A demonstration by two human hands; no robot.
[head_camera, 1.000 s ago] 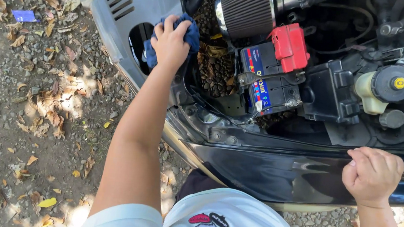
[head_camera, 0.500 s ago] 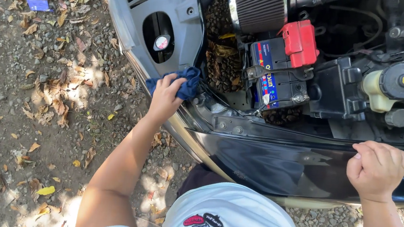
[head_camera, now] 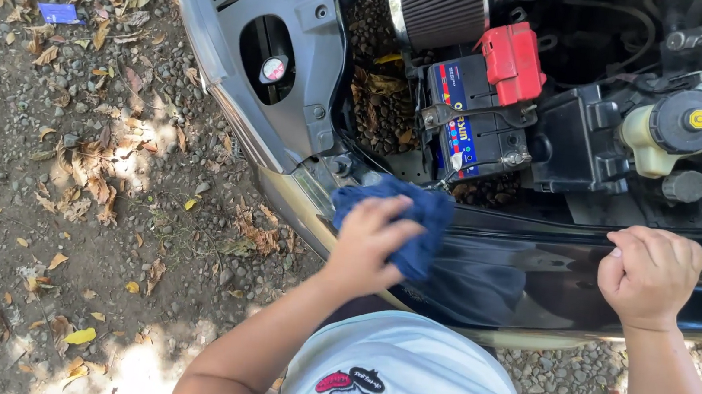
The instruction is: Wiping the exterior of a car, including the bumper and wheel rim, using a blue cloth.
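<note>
Nearby, car battery (head_camera: 474, 114) just beyond left hand (head_camera: 368, 242) with blue cloth (head_camera: 418, 221).

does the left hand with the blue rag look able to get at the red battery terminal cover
Probably yes: the left hand presses the blue rag on the car's front edge, and open space lies between it and the red terminal cover; nothing blocks the way.

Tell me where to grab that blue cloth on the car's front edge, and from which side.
Grip the blue cloth at its bunched right end, beyond the left hand covering its near part. Come from above: it lies crumpled on the black panel, so the fingers can pinch a raised fold.
</note>
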